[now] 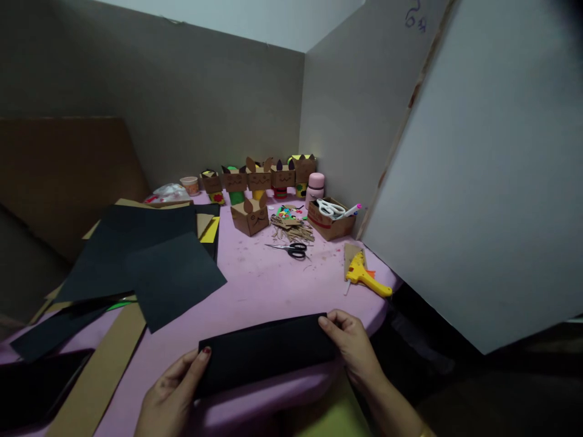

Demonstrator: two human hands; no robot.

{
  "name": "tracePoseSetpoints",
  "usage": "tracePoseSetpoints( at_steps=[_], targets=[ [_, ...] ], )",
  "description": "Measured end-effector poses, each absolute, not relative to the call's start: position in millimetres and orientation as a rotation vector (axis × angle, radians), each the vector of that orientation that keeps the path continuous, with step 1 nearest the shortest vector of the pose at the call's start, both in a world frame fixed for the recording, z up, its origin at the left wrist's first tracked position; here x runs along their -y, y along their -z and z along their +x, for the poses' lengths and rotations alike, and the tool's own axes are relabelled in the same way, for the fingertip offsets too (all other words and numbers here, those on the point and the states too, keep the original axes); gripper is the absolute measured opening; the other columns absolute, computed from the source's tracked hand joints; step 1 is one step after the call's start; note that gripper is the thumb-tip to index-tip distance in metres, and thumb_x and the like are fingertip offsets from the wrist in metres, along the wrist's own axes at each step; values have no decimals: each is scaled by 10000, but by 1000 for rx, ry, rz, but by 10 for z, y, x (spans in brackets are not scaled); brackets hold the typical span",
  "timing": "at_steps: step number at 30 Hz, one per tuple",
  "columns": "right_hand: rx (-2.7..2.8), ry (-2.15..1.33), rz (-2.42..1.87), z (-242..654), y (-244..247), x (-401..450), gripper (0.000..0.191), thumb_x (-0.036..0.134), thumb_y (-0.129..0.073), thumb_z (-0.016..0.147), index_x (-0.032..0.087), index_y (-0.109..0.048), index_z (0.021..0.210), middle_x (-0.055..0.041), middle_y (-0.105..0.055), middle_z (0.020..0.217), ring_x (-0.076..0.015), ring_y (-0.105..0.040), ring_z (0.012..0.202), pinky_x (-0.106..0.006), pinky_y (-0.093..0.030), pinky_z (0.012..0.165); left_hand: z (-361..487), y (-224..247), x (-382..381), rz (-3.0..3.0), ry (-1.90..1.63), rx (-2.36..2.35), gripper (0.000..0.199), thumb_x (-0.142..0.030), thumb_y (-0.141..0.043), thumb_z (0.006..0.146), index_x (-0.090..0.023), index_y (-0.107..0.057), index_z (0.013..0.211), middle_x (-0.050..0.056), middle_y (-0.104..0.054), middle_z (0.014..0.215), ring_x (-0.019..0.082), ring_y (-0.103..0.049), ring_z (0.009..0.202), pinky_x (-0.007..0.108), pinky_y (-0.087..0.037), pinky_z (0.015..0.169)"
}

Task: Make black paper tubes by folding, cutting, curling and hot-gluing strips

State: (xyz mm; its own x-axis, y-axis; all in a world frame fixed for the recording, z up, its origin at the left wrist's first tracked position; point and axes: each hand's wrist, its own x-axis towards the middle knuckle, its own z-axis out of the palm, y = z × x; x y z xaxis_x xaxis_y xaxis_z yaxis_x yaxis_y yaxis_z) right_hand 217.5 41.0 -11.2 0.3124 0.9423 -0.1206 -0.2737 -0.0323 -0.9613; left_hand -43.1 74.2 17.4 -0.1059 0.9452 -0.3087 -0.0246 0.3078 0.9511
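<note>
At lower centre, my left grip [173, 383] and right grip [350, 341] are pinching a black strip [266, 355], risking buckling if I'm pushing inward.

Holds a long, black, rectangular paper strip [266, 356] at the front edge of the pink-covered tabletop [255, 294], pinching one end with the bare left hand [172, 387] and the other with the bare right hand [354, 347]. Has large, flat, black paper sheets [132, 249] spread toward the left edge, black-handled metal scissors [297, 250] farther in, and a yellow plastic glue gun [363, 274] near the right edge. Faces, toward the back edge, a row of brown cardboard animal heads [259, 179] beside a rounded pink bottle [315, 189].
</note>
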Motion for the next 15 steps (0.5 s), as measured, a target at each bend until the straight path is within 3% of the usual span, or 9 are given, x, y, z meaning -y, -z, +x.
tracePoseSetpoints(
  at_steps=[4, 8, 15],
  targets=[
    [738, -1123, -1202, 2174, 129, -399, 329, 422, -709, 661, 166, -521, 576, 60, -436, 527, -86, -351, 512, -214, -278, 495, -465, -101, -751, 934, -1037, -1425, 198, -392, -691, 645, -251, -670, 783, -60, -731, 773, 169, -641, 840, 117, -470, 680],
    [741, -1113, -1206, 2172, 139, -399, 328, 418, -704, 670, 165, -520, 573, 63, -420, 522, -85, -343, 513, -211, -272, 491, -482, -65, -750, 906, -1026, -1358, 241, -405, -682, 665, -237, -675, 839, -33, -730, 817, 202, -641, 852, 178, -484, 717],
    [730, -1112, -1222, 2168, 121, -396, 346, 451, -710, 645, 166, -529, 568, 59, -441, 521, -89, -357, 502, -212, -290, 482, -469, -98, -742, 922, -1061, -1402, 276, -451, -725, 601, -238, -693, 773, -43, -725, 722, 172, -626, 710, 163, -478, 648]
  ],
)
